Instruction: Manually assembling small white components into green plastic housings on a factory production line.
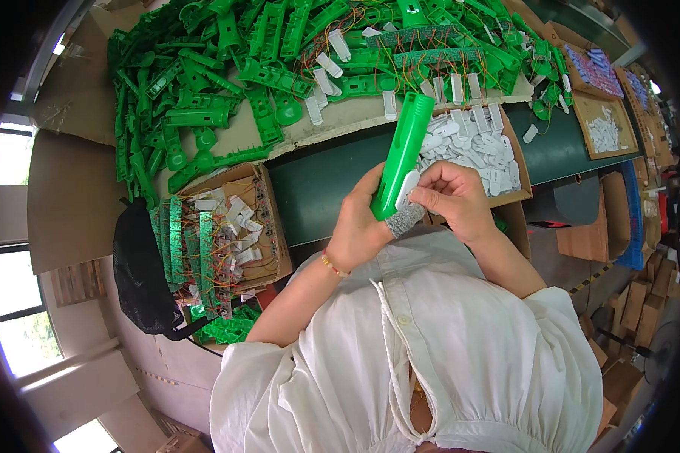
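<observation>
A long green plastic housing (409,140) stands tilted in front of my chest, gripped at its lower end by my left hand (357,225). Grey wrapping covers the left thumb. My right hand (455,198) pinches a small white oval plastic piece (407,189) between thumb and fingers. That piece lies against the lower right side of the housing; whether it is seated there, I cannot tell. Just beyond my right hand, a box of loose white plastic pieces (499,162) sits at the bench edge.
Green plastic shells (204,113) are heaped across the back, with wired circuit boards (438,57) among them. At left stands a cardboard carton (273,219) of boards and white parts, beside a black mesh bag (145,268). A shallow tray (604,128) of white pieces lies far right.
</observation>
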The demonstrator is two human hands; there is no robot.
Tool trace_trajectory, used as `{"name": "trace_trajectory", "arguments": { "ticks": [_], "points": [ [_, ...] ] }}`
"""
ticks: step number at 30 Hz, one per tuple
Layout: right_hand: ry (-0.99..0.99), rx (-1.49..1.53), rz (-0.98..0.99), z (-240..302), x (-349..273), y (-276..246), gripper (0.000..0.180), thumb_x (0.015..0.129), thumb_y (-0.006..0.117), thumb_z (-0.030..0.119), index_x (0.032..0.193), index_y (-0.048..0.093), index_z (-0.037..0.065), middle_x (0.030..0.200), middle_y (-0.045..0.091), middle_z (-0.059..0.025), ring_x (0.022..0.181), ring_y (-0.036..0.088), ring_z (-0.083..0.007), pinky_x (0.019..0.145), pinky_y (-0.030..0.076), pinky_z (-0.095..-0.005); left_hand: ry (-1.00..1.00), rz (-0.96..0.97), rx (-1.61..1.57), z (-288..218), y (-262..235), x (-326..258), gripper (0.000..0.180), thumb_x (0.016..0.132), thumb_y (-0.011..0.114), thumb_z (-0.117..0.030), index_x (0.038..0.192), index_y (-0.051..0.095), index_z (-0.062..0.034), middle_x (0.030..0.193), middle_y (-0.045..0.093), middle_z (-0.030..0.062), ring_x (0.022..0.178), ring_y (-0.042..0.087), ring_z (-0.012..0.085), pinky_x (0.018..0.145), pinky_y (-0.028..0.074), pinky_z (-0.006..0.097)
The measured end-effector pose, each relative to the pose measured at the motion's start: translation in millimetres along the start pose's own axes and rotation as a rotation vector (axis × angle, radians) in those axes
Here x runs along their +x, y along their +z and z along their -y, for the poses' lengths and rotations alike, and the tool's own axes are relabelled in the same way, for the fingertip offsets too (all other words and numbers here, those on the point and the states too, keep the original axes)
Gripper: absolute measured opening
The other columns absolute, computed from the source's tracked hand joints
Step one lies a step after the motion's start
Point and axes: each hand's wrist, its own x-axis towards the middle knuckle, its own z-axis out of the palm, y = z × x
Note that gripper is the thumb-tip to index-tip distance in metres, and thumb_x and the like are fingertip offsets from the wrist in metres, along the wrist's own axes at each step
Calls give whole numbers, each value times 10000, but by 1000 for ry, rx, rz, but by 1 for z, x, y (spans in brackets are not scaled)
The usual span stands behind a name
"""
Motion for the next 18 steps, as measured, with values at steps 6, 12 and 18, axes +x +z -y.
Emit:
{"name": "trace_trajectory", "arguments": {
  "ticks": [6,12,18],
  "points": [
    [-18,-64,5,-8,3,3,97,791,635,29,854,590,-29,783,621,-41,693,570,-71,609,451,-191,298,-136,664,-1,-4,4,731,540,680,21,1225,424,1,883,515,121,759,567,289,586,494,345],
    [23,256,-56,-17,4,6,190,825,611,88,969,589,-35,907,626,-71,825,579,-113,760,457,-237,344,-254,722,-4,-3,4,785,510,637,85,1254,397,18,957,476,133,826,546,299,622,491,344],
    [60,241,-42,-18,6,0,241,839,600,130,1009,585,-40,971,617,-97,835,588,-137,771,465,-258,262,-136,481,-2,-5,1,905,583,716,61,1354,248,-22,1040,465,127,892,536,216,770,466,297]
  ]
}}
